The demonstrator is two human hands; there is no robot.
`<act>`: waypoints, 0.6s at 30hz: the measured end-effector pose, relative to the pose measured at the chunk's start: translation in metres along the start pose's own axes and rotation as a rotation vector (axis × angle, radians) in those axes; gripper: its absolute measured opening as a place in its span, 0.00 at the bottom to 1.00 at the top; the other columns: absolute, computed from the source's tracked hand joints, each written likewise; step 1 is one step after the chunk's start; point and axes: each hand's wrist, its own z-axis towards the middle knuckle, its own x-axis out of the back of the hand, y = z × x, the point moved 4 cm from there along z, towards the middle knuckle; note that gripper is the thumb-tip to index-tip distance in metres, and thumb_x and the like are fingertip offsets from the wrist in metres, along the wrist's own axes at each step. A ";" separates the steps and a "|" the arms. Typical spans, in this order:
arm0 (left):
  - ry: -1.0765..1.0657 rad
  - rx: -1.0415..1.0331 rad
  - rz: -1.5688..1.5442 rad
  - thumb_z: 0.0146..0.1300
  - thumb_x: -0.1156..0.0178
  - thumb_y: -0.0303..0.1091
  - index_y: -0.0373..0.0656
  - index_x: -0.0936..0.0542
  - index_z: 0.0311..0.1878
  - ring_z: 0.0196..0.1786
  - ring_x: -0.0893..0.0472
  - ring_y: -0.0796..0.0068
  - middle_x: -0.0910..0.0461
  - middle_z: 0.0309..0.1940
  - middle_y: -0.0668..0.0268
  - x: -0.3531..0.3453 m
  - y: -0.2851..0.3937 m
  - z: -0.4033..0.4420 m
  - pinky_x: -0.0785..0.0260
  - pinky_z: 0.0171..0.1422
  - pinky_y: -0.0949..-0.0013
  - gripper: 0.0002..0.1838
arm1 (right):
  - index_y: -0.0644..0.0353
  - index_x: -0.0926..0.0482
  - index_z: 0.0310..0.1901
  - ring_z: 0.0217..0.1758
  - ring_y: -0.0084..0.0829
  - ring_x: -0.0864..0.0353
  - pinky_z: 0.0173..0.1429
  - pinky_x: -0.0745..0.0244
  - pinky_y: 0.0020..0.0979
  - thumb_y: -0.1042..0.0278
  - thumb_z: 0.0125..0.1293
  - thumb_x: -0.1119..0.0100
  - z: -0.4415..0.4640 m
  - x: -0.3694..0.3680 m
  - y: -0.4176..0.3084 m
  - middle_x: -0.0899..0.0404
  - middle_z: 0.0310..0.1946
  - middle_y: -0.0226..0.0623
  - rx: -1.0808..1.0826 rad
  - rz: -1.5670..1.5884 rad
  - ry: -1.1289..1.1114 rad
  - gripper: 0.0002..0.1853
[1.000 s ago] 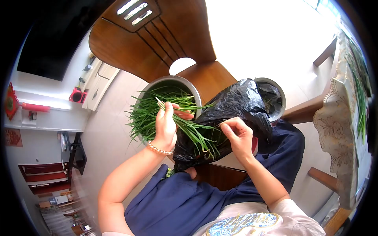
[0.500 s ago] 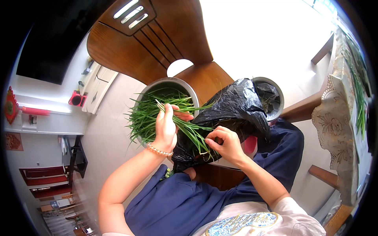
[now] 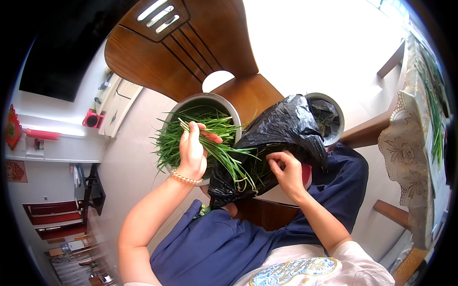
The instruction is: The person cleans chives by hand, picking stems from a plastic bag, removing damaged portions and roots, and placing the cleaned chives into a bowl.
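Observation:
My left hand [image 3: 192,151] is closed round a bunch of garlic chives [image 3: 228,163], pale stem ends toward the upper left, leaf tips hanging to the lower right. It is over the near edge of a metal basin [image 3: 234,110] heaped with more green chives [image 3: 167,143]. Beside the basin lies a black plastic bag [image 3: 281,121], its mouth open and some stalks and scraps inside. Above that opening, my right hand [image 3: 289,175] has thumb and fingers pinched together, apart from the bunch. Whatever is between these fingertips is too small to make out.
A wooden chair [image 3: 191,43] stands behind, with basin and bag at its seat. Right of the bag is a bin [image 3: 339,117] with dark lining. At far right, more chives [image 3: 433,109] lie on a table with a lace-edged cloth [image 3: 405,143].
My right hand has moved right, away from the leaf tips and over the bag's opening. My left hand has shifted slightly left with the bunch still in it.

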 end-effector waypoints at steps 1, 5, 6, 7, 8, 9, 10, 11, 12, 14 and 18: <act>-0.005 0.008 0.000 0.71 0.61 0.48 0.43 0.33 0.39 0.28 0.21 0.65 0.25 0.25 0.59 0.000 0.000 -0.001 0.28 0.35 0.65 0.17 | 0.60 0.19 0.33 0.22 0.23 0.30 0.31 0.32 0.24 0.74 0.55 0.38 0.000 0.000 0.002 0.26 0.24 0.34 -0.044 -0.003 0.006 0.03; -0.003 0.013 0.008 0.71 0.61 0.48 0.43 0.33 0.39 0.29 0.22 0.65 0.25 0.25 0.59 -0.002 0.000 -0.001 0.28 0.36 0.65 0.17 | 0.60 0.19 0.33 0.21 0.23 0.30 0.29 0.33 0.25 0.73 0.54 0.37 0.002 -0.002 -0.010 0.26 0.22 0.33 0.053 0.064 -0.021 0.04; -0.002 0.023 0.001 0.71 0.61 0.47 0.43 0.33 0.39 0.29 0.22 0.65 0.25 0.25 0.59 -0.003 0.000 -0.003 0.28 0.36 0.65 0.17 | 0.60 0.19 0.33 0.21 0.22 0.30 0.28 0.33 0.25 0.73 0.54 0.36 0.004 -0.007 -0.011 0.26 0.22 0.32 0.055 0.064 -0.060 0.04; -0.001 0.031 -0.006 0.71 0.61 0.47 0.43 0.33 0.39 0.28 0.22 0.65 0.25 0.24 0.59 -0.004 0.001 -0.004 0.28 0.36 0.65 0.17 | 0.60 0.19 0.33 0.21 0.22 0.30 0.28 0.33 0.25 0.72 0.54 0.36 0.005 -0.010 -0.012 0.26 0.22 0.32 0.059 0.065 -0.100 0.04; -0.001 0.031 -0.006 0.71 0.61 0.47 0.43 0.33 0.39 0.28 0.22 0.65 0.25 0.24 0.59 -0.006 0.001 -0.005 0.28 0.36 0.65 0.17 | 0.62 0.20 0.31 0.21 0.22 0.30 0.27 0.34 0.25 0.73 0.55 0.37 0.005 -0.011 -0.014 0.27 0.22 0.32 0.055 0.065 -0.101 0.04; 0.008 0.035 -0.006 0.71 0.61 0.47 0.43 0.33 0.38 0.28 0.22 0.66 0.25 0.24 0.59 -0.008 0.002 -0.006 0.28 0.36 0.65 0.17 | 0.62 0.20 0.31 0.21 0.22 0.30 0.27 0.34 0.25 0.73 0.55 0.37 0.005 -0.012 -0.014 0.27 0.22 0.32 0.056 0.066 -0.101 0.04; 0.018 0.038 -0.007 0.71 0.61 0.47 0.43 0.33 0.38 0.27 0.23 0.66 0.26 0.23 0.59 -0.009 0.003 -0.007 0.28 0.37 0.65 0.17 | 0.63 0.22 0.32 0.22 0.20 0.31 0.28 0.34 0.24 0.73 0.56 0.38 0.005 -0.014 -0.013 0.27 0.22 0.31 0.034 0.080 -0.089 0.04; 0.018 0.038 -0.007 0.71 0.61 0.47 0.43 0.33 0.38 0.27 0.23 0.66 0.26 0.23 0.59 -0.007 0.001 -0.005 0.28 0.37 0.65 0.17 | 0.64 0.24 0.32 0.22 0.19 0.31 0.29 0.34 0.23 0.73 0.58 0.39 0.005 -0.014 -0.012 0.28 0.22 0.30 0.012 0.093 -0.077 0.04; -0.010 0.012 -0.008 0.71 0.59 0.47 0.43 0.33 0.38 0.26 0.24 0.67 0.26 0.23 0.61 -0.004 0.001 -0.003 0.28 0.40 0.63 0.16 | 0.64 0.25 0.33 0.25 0.16 0.32 0.32 0.34 0.21 0.72 0.60 0.41 0.004 -0.014 -0.009 0.29 0.24 0.27 -0.016 0.199 -0.039 0.05; -0.037 -0.013 -0.009 0.70 0.57 0.46 0.44 0.32 0.38 0.26 0.25 0.69 0.27 0.22 0.62 0.001 0.003 0.000 0.28 0.43 0.61 0.15 | 0.63 0.27 0.36 0.29 0.13 0.36 0.35 0.38 0.17 0.69 0.65 0.46 0.002 -0.015 -0.003 0.32 0.26 0.22 -0.081 0.346 -0.033 0.06; 0.001 -0.011 -0.010 0.70 0.58 0.46 0.44 0.32 0.38 0.23 0.27 0.70 0.28 0.19 0.64 0.007 0.006 0.003 0.29 0.45 0.60 0.15 | 0.64 0.28 0.37 0.30 0.12 0.36 0.36 0.38 0.17 0.67 0.67 0.48 0.001 -0.006 0.028 0.32 0.26 0.21 -0.250 0.587 0.059 0.09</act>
